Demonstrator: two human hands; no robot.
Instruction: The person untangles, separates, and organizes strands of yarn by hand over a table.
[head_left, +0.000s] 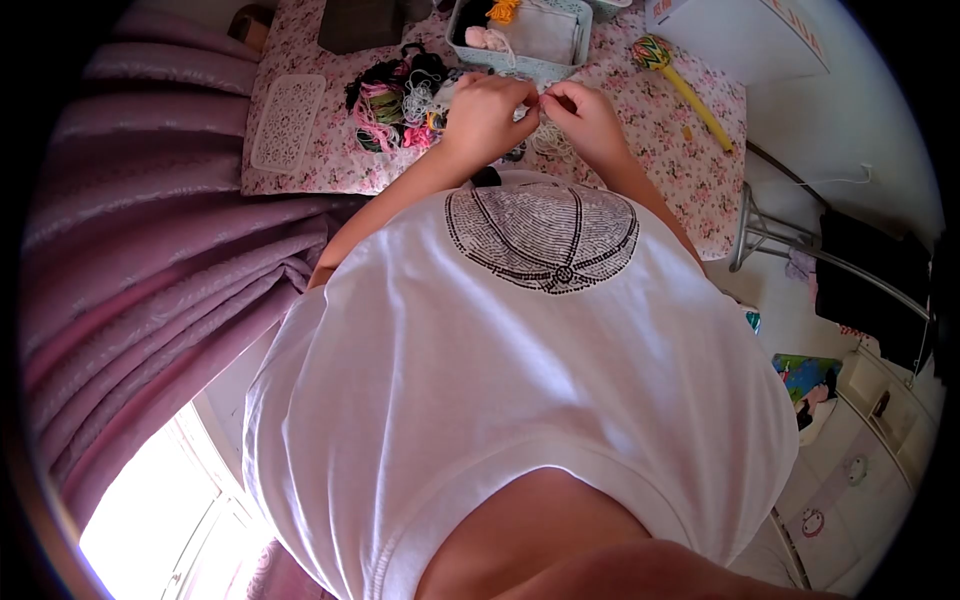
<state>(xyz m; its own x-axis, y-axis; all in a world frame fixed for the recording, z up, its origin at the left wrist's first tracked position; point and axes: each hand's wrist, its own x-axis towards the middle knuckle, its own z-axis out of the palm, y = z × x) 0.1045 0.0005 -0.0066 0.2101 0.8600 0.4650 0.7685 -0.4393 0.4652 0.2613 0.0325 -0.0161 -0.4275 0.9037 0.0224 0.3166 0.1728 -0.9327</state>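
Over the flowered table, my left hand (488,115) and my right hand (590,122) meet with fingertips nearly touching. Each is closed in a pinch, but whatever lies between the fingers is too small to make out. Loose white yarn (552,140) lies on the table below and between them. Beside my left hand is a tangled heap of yarn (380,108) in black, green, pink and grey. Just beyond the hands stands a pale basket (535,68) with a pink yarn bundle (484,38) and an orange yarn bundle (504,12) in it.
A white openwork plastic panel (288,122) lies on the table's left side, with a dark box (360,25) behind. At right are a yellow-handled stick with a patterned round head (690,100) and a white box (740,38). Purple curtains (150,190) hang at left.
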